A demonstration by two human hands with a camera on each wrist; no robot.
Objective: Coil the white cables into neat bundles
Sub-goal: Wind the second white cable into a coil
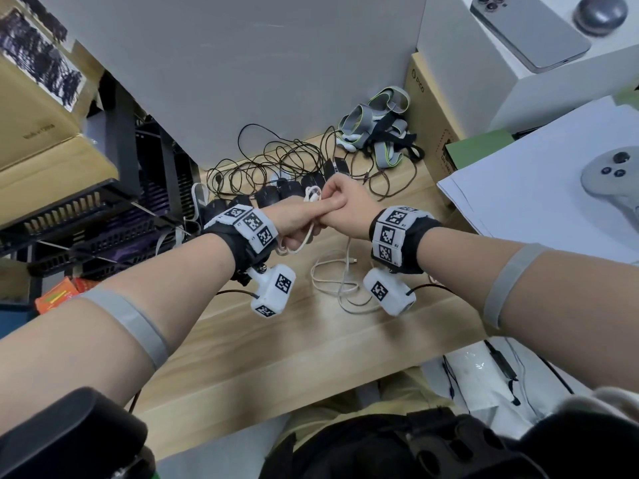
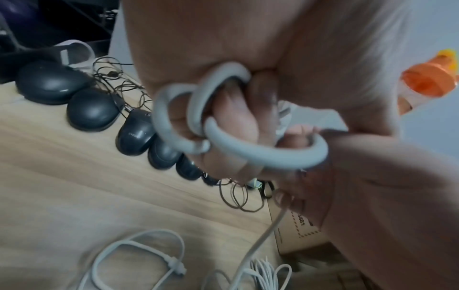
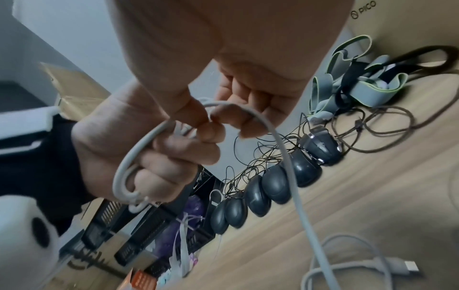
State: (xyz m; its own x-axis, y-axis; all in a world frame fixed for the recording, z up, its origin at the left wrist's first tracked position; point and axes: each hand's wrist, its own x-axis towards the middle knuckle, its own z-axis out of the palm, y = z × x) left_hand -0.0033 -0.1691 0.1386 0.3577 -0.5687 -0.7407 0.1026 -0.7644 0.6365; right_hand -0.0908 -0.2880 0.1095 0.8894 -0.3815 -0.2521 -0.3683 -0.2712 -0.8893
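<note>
White cable (image 1: 313, 233): coiled loops clamped in left hand (image 1: 301, 219) grip; right hand (image 1: 345, 202) pinches the strand beside it. Loose tail (image 1: 340, 281) hangs down to bench (image 1: 242, 340), nearer the right hand.

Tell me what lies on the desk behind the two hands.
Behind the left hand and right hand sits a row of black mice with tangled dark cords; the hands hide part of the row.

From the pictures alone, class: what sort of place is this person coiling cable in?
Probably an office or tech lab workbench. A row of black computer mice lines the wooden desk, a game-style controller lies on papers, and a smartphone rests on a box.
</note>
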